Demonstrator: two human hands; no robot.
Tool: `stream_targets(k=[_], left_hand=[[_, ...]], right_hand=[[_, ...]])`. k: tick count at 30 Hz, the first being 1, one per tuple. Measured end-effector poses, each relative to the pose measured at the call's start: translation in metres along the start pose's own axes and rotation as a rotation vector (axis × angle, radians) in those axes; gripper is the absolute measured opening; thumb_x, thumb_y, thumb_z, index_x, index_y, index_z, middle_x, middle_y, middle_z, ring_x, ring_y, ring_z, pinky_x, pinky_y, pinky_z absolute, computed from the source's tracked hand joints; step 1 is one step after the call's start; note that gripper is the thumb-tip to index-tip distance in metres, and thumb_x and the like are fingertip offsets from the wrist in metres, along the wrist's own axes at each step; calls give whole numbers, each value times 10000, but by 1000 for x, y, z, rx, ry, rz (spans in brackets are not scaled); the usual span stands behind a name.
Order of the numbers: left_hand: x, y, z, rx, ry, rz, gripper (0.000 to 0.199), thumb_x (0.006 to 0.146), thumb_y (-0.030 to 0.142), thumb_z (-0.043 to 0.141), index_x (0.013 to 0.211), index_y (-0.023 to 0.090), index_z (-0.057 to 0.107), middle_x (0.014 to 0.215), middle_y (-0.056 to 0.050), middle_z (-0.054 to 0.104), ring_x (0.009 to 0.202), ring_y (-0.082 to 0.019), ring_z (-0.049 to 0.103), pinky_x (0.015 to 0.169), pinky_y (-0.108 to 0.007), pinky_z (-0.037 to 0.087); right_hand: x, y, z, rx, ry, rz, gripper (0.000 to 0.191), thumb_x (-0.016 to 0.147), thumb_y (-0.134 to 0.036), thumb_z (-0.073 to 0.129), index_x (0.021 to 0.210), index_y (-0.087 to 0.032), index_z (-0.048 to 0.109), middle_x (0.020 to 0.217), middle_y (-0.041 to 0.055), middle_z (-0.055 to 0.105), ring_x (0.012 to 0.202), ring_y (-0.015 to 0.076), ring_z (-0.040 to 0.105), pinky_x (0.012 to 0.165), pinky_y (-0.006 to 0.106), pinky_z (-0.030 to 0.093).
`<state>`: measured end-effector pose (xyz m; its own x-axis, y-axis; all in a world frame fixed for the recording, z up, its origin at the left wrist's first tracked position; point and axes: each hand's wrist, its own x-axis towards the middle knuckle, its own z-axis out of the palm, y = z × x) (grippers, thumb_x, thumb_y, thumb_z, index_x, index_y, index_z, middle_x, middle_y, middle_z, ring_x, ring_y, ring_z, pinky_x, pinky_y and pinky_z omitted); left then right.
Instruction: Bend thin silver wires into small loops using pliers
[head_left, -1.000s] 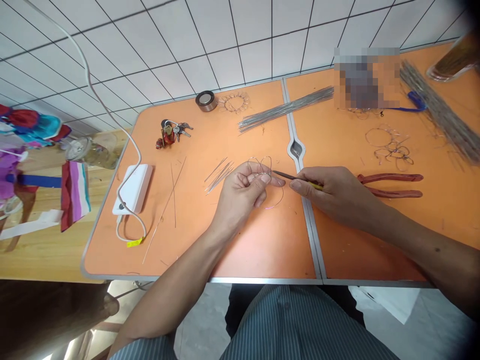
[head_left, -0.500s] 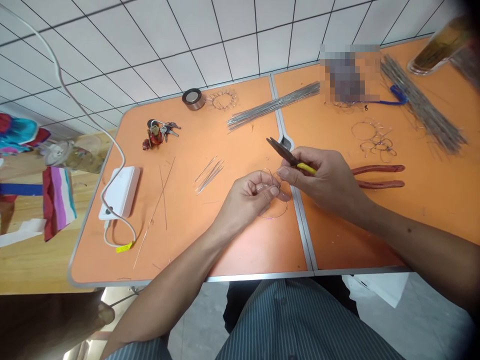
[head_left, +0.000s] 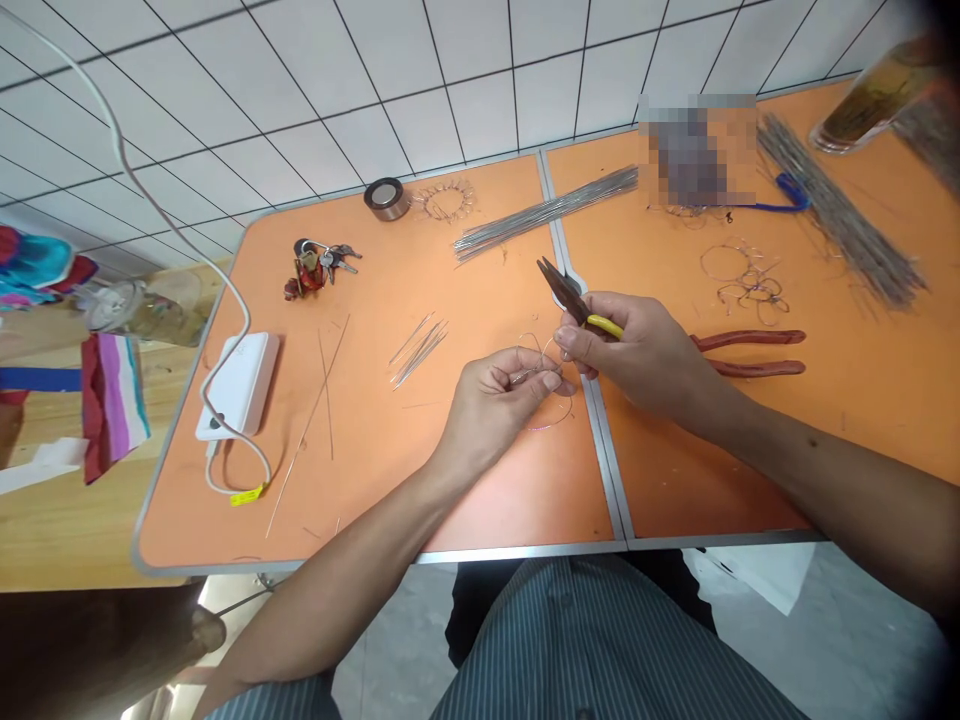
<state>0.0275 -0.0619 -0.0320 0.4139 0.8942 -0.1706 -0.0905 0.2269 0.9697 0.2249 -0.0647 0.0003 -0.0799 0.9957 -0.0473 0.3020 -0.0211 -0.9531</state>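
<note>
My left hand [head_left: 504, 395] pinches a thin, looped wire piece [head_left: 551, 425] between thumb and fingers, above the orange table [head_left: 487, 500] just left of its metal seam. To the right, my right hand [head_left: 637, 345] is wrapped round pliers [head_left: 566, 290] with dark jaws and yellow handles. The jaws point up and to the left, away from the wire, and look slightly parted. The thumb and fingertips of my right hand are at the upper right of the wire loops, close to my left fingertips. Part of the wire is hidden behind my left fingers.
Red-handled pliers [head_left: 757, 352] lie right of my right hand. Behind are a wire bundle [head_left: 547, 212], a tape roll [head_left: 387, 198], wire rings [head_left: 446, 200] and keys [head_left: 326, 262]. Short wires [head_left: 420, 352] and a white power bank [head_left: 240, 385] lie left; a thicker wire bundle [head_left: 844, 215] lies back right.
My right hand has turned the pliers so that their jaws point more steeply upward. Its fingertips have moved slightly down towards the wire loops. My left hand has barely moved.
</note>
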Motion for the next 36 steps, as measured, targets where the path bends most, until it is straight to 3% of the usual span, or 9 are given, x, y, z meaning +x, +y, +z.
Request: stream_targets(k=[3,6,10,23,27,32,36], left_hand=[[0,1,-4,-37,-74,-31,277,928,439,862,957,172,790,930,-95,867,483,-68,503,500,-238,436],[1,2,-8,-86,-141,-74,313,1001,467,773,1058,160,793,1019,-130,875,521,-82,588,518,-234,482],[1,3,-9,-128,-144,-126,373,1022,501,723,1059,135,782,1017,-161,872,542,-111,641,504,-244,498],[-1,-2,-8,-3,-150,-89,390,1061,529,684,1053,157,801,1020,-146,876,471,-70,459,485,-262,347],[-1,0,-6,-35,-153,-100,369,1061,501,688,1062,149,798,1012,-145,874,473,-65,465,506,-257,390],[1,1,-5,-169,-140,-161,338,1017,458,747,1045,125,800,1025,-163,870,530,-91,593,529,-246,490],[3,2,-6,-253,-154,-212,466,960,564,789,1080,114,776,1056,-191,860,591,-142,695,554,-270,572]], right_hand=[[2,1,-2,-51,25,-39,153,965,-294,701,844,-206,671,694,-24,616,643,143,553,615,308,403],[4,1,-5,-53,29,-61,158,971,-306,709,854,-204,679,713,-16,626,660,150,561,625,310,411],[4,1,-7,-40,12,-59,149,967,-306,723,863,-204,691,727,-12,635,672,154,572,637,310,421],[3,-2,-6,-85,24,-61,154,955,-265,691,815,-211,655,709,-10,631,664,154,547,603,306,382],[4,-1,-6,-78,30,-79,163,958,-269,685,811,-210,644,707,-11,631,678,159,561,625,314,389],[4,0,-5,-52,40,-85,140,953,-298,687,852,-205,661,733,-14,645,682,153,564,640,313,394],[4,1,-4,-54,58,-87,136,925,-304,710,841,-204,672,734,-20,629,676,148,542,632,309,385]])
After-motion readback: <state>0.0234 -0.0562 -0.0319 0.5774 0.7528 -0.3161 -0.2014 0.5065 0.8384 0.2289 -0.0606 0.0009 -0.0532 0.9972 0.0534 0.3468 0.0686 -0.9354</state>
